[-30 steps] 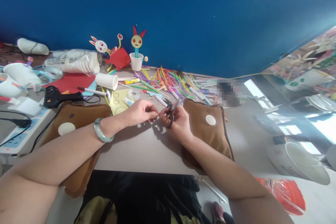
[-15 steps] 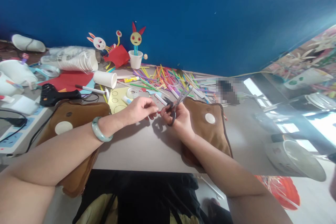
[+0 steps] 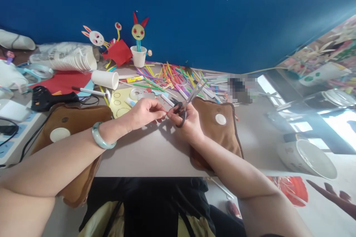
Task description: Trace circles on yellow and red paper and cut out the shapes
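Note:
My left hand point(image 3: 143, 114), with a pale green bangle point(image 3: 98, 136) on its wrist, is closed in a pinch on a small red piece point(image 3: 167, 112). What the piece is made of is too small to tell. Scissors with black handles point(image 3: 183, 118) hang on the fingers of my right hand point(image 3: 191, 126), their blades point(image 3: 195, 92) pointing up and away. The thumb and fingertips of that hand also meet the red piece, close to my left fingertips. Yellow paper with drawn circles point(image 3: 118, 100) and a glue stick point(image 3: 130, 102) lie just beyond my left hand.
Brown cushions point(image 3: 217, 133) lie under both forearms. Colourful straws and sticks point(image 3: 172, 77) cover the table's back, near a rabbit-faced figure in a cup point(image 3: 139, 59). A glue gun point(image 3: 52, 98) and paper cups point(image 3: 104, 79) are left. Another person's hand point(image 3: 333, 196) shows at lower right.
The view has shifted slightly, so most things sit a little further left and higher. My fingertips have come closer together around the red piece. Another person's hand has come further into view at lower right.

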`<state>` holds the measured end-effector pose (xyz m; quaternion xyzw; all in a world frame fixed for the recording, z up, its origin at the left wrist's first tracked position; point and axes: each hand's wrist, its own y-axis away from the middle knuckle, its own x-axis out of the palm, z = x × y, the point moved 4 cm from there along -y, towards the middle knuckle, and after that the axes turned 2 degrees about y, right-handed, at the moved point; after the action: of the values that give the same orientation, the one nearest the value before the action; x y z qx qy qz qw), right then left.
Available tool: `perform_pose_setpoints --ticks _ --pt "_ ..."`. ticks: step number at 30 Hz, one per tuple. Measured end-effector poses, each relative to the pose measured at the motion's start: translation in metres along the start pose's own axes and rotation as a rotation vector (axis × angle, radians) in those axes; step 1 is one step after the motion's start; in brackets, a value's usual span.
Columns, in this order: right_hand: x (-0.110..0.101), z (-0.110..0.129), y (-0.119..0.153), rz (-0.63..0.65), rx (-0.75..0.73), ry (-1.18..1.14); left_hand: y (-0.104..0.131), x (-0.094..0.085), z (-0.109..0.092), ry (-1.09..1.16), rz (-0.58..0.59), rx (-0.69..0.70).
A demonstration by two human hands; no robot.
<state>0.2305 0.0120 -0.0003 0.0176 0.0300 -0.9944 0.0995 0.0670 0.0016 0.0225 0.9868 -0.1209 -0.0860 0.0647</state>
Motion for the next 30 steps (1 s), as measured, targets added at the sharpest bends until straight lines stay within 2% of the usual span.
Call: perform_pose_setpoints --ticks 12,30 --pt "0.0012 0.0013 0.0009 0.016 -0.016 0.018 0.0 0.0013 0.0003 0.053 0.04 -0.021" --pt "0.003 0.0014 0.0013 0.045 0.011 -0.047 0.0023 0.0002 0.0022 -0.002 0.072 -0.001"
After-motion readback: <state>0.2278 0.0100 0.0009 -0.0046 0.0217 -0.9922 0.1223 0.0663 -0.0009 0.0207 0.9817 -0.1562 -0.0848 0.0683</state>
